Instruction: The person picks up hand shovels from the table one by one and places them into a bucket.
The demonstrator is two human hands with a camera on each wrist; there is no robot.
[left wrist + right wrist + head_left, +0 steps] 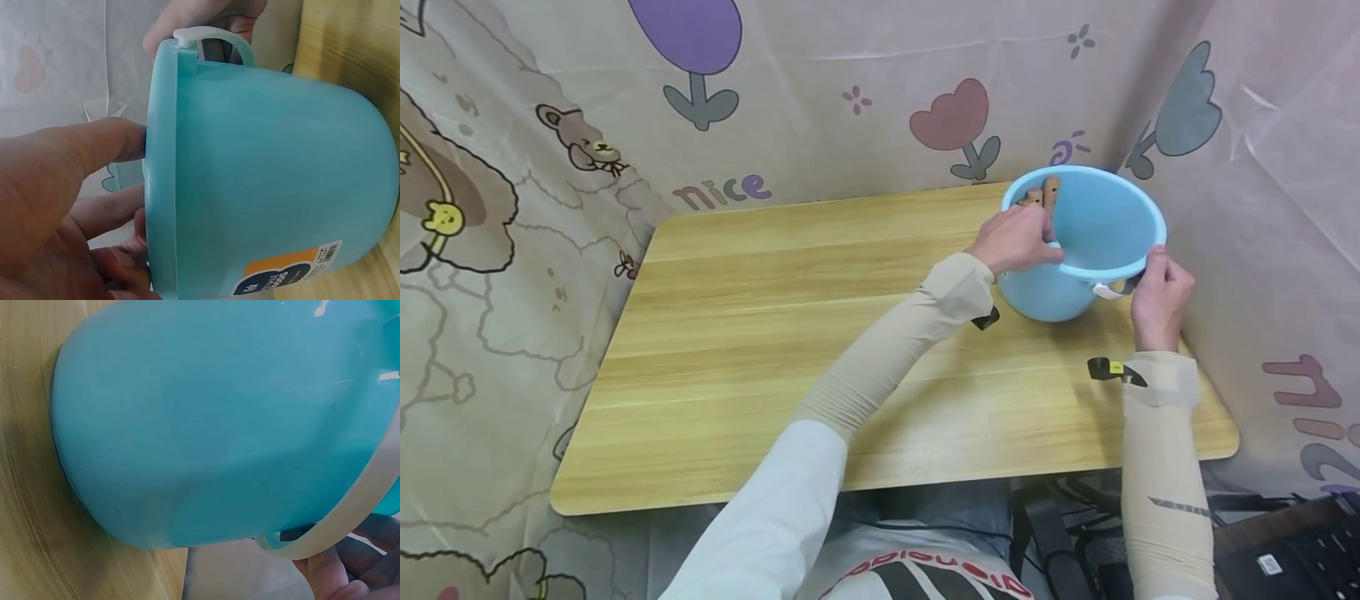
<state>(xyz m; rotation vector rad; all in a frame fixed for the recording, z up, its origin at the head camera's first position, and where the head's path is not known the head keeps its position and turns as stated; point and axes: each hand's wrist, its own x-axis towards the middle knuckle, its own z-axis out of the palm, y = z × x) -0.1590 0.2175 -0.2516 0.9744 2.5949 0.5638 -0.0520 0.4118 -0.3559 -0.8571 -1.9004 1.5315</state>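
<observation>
A light blue bucket stands on the wooden table. My left hand reaches over its near left rim, fingers curled around wooden handles that stick up inside. In the left wrist view the thumb lies at the rim, and the handles are hidden there. What the handles belong to is hidden by the hand and the bucket wall. My right hand grips the bucket's right rim near the pivot of the white carrying handle.
The wooden table stretches to the left and front of the bucket. Patterned cloth hangs close behind and on both sides. At the lower right, below the table's edge, lies a black laptop near cables.
</observation>
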